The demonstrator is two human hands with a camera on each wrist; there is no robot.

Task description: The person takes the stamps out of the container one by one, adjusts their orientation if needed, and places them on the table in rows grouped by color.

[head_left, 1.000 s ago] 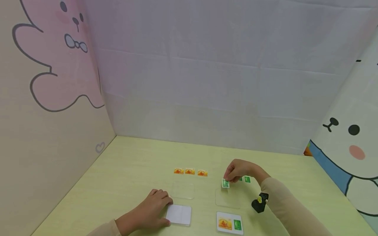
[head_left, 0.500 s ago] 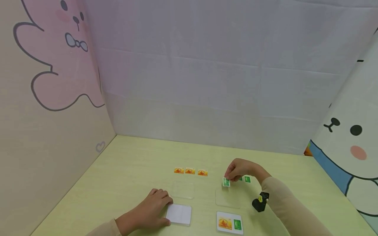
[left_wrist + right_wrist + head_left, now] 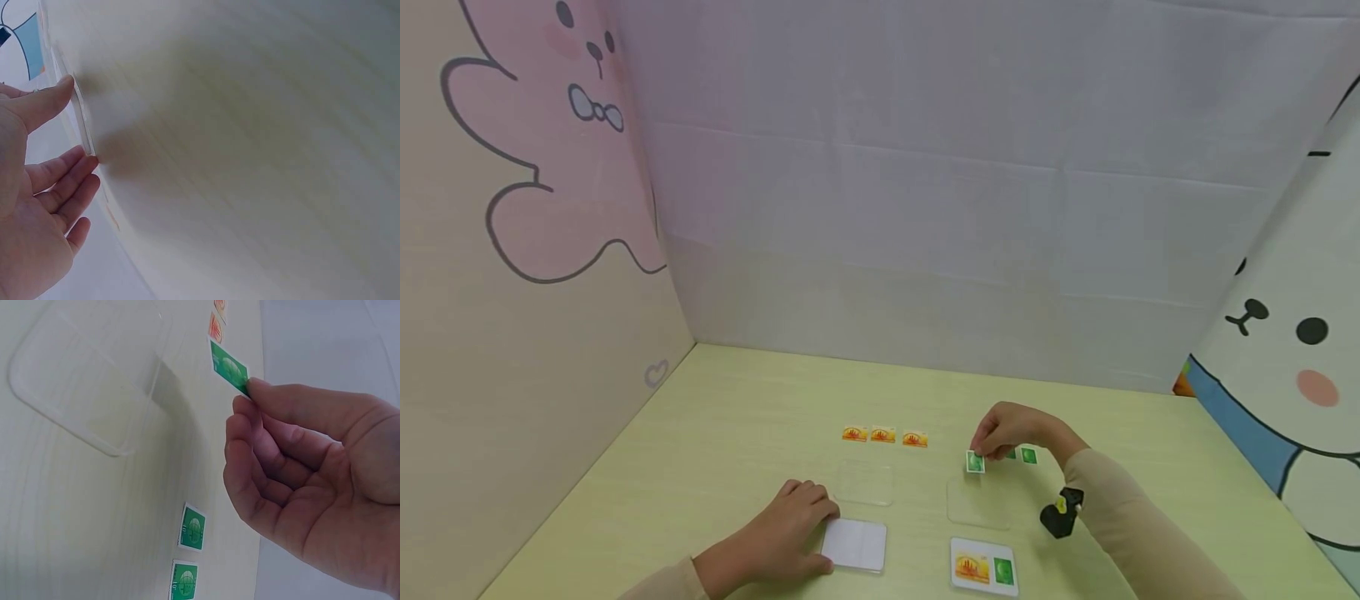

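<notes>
My right hand [image 3: 1009, 429] pinches a green postage stamp [image 3: 229, 367] by one corner between thumb and fingertips, raised above the table. In the right wrist view, two more green stamps [image 3: 192, 527] lie flat below that hand. My left hand [image 3: 790, 533] holds a flat white case [image 3: 854, 546] at its left end, thumb at the near corner and fingers at the far corner. In the left wrist view, thumb and fingertips [image 3: 90, 161] span the case's clear edge. A second white case [image 3: 984, 590] at the right bears an orange stamp and a green one.
Two clear plastic lids lie behind the cases, one on the left [image 3: 865, 503] and one on the right [image 3: 978, 526]. Three orange stamps [image 3: 883, 435] line up farther back. A light wood-grain table [image 3: 737, 400] meets printed cloth walls [image 3: 865, 250] on three sides.
The pinched green stamp has shifted very slightly back and to the right with the right hand. The left hand and the white case have stayed put.
</notes>
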